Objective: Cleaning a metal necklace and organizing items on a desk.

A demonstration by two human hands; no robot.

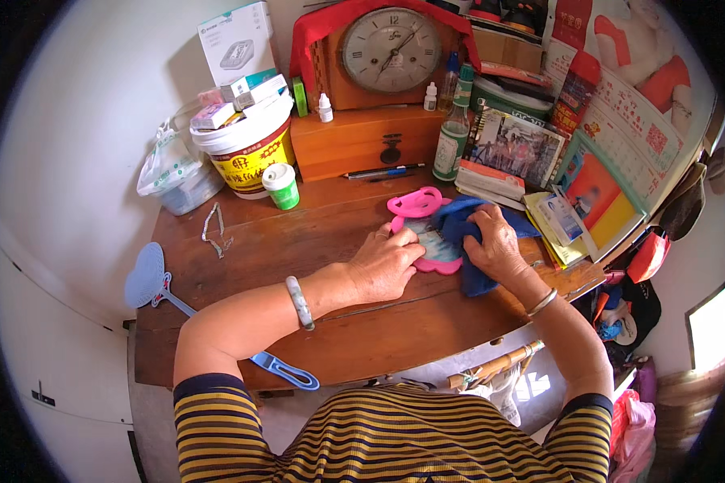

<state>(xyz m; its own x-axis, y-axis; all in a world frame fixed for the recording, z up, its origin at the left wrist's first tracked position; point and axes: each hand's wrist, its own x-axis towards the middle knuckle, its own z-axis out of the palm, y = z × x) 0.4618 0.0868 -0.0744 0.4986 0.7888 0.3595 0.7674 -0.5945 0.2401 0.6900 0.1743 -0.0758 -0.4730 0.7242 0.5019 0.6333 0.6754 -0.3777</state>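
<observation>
A pink plastic-framed mirror (438, 264) lies on the wooden desk (338, 338), its scalloped rim partly covered. My left hand (389, 262) grips the mirror's left edge, fingers over the rim. A dark blue cloth (480, 281) is bunched in my right hand (494, 241) and covers the mirror's right part. At the mirror's top, a pink openwork plastic piece (418, 202) lies against the desk; whether it is joined to the frame cannot be told.
Behind stand a clock (393, 51) on a wooden box (350, 142), a green-capped glass bottle (450, 145), a white bucket (248, 151) and a green-and-white cup (282, 188). A bracelet (216, 232) and blue fly swatter (147, 278) lie left. Papers and frames (604, 199) lean right.
</observation>
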